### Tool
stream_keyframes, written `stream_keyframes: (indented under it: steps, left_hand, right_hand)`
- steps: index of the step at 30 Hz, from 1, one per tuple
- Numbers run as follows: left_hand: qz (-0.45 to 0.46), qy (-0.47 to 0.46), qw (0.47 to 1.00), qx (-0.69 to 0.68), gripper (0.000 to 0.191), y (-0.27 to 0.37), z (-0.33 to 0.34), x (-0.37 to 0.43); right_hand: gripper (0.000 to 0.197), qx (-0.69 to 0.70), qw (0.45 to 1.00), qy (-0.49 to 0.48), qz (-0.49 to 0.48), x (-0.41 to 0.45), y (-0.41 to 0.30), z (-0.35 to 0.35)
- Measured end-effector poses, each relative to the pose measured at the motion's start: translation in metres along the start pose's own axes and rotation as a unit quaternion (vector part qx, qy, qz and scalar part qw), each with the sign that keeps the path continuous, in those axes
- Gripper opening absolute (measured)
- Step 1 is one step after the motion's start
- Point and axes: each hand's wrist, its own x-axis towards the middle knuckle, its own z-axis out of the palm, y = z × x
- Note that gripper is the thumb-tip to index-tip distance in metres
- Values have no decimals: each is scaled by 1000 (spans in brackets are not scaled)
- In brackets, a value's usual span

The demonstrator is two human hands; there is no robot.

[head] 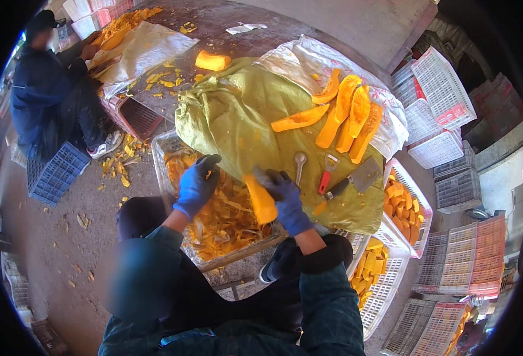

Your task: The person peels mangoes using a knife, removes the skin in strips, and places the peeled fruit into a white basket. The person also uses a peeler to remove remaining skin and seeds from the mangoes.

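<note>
My right hand [286,199], in a blue work glove with dark fingers, grips an orange piece of pumpkin [261,204], slightly blurred, over a crate [239,253] of peelings. My left hand [199,186], gloved alike, is at the crate's left part, fingers curved apart and holding nothing. Pumpkin peelings and stringy scraps [217,227] fill the crate. To the right of my right hand, a metal spoon [300,164], a red-handled peeler [327,174] and a cleaver [363,175] with a dark handle lie on yellow-green sacking [243,120]. Long pumpkin wedges [348,107] are grouped beyond the tools.
White crates of cut pumpkin [403,209] and paler chunks [370,267] stand at my right. Stacked plastic crates [459,253] line the right side. At far left, a person [47,93] sits on a blue crate [56,171]. Peel scraps [121,164] litter the floor.
</note>
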Motion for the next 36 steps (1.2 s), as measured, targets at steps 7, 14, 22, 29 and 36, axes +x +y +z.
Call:
stream_keyframes:
  steps: [7,14,22,29,36]
  left_hand:
    - [120,-101,986,-53,25,27,6,1]
    - [146,-168,972,-70,33,50,-7,-22]
    - [136,-103,982,83,15,45,-1,-16]
    - [72,-94,990,80,30,31,13,2]
    - [54,-109,992,22,22,-5,27,-11]
  right_hand:
    - [74,-239,967,-38,-77,-3,1,-1]
    - [40,56,997,41,-39,6,-7,8]
    - [33,503,782,-15,368,-10,-32,10]
    - [74,431,852,73,289,-57,27,-8]
    - [32,511,706,268,410,-67,28,-50]
